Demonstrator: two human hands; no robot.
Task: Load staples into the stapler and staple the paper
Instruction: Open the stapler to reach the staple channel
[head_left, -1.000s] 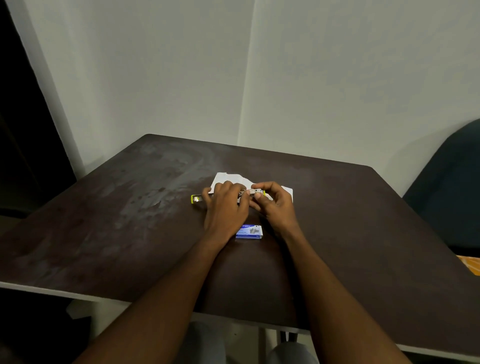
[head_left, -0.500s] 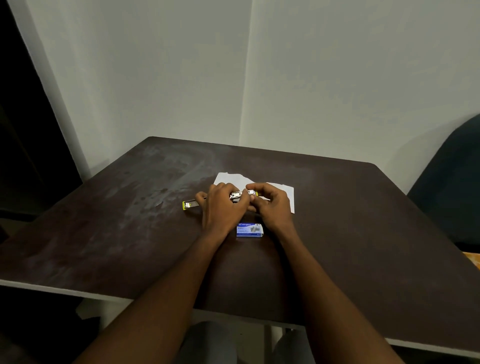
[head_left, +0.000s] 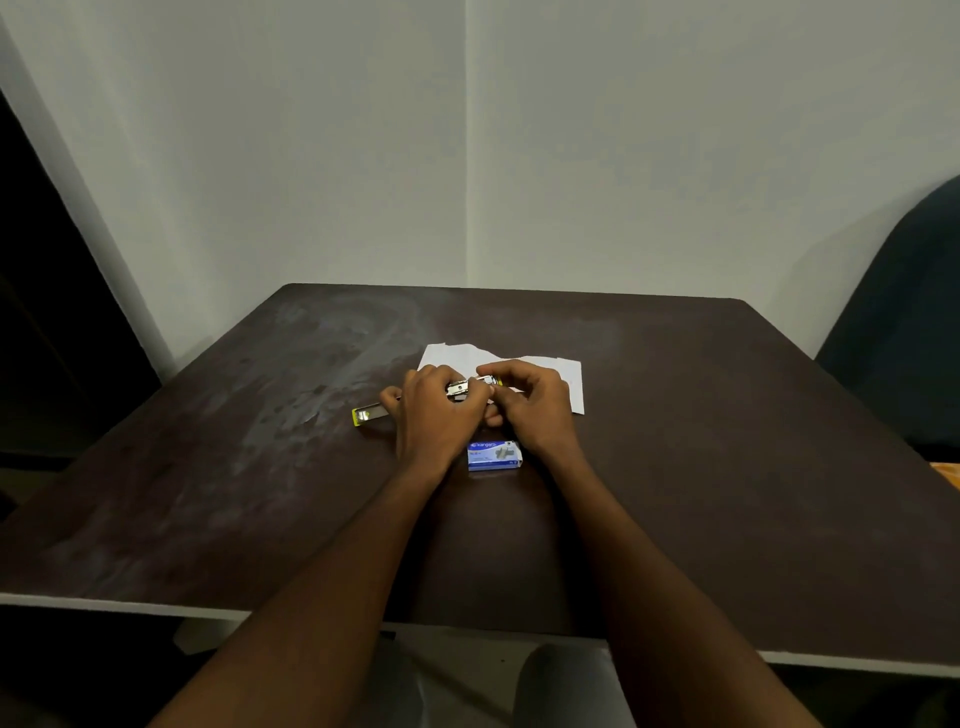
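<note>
A small metal stapler (head_left: 461, 388) with yellow ends lies in the middle of the dark table (head_left: 727, 467). My left hand (head_left: 436, 415) is closed over its body. A thin rail with a yellow tip (head_left: 366, 414) sticks out to the left of that hand. My right hand (head_left: 530, 402) pinches the stapler's right end with its fingertips. White paper (head_left: 563, 371) lies flat just behind both hands, partly hidden by them. A blue staple box (head_left: 493, 455) sits closed in front of my hands, between my wrists.
Two pale walls meet in a corner behind the table. A dark chair back (head_left: 904, 332) stands at the right edge. The table's white front edge (head_left: 104, 603) runs near me, and my knees show below it.
The yellow-tipped rail sticks out farther to the left than a second ago. Both hands have stayed on the stapler.
</note>
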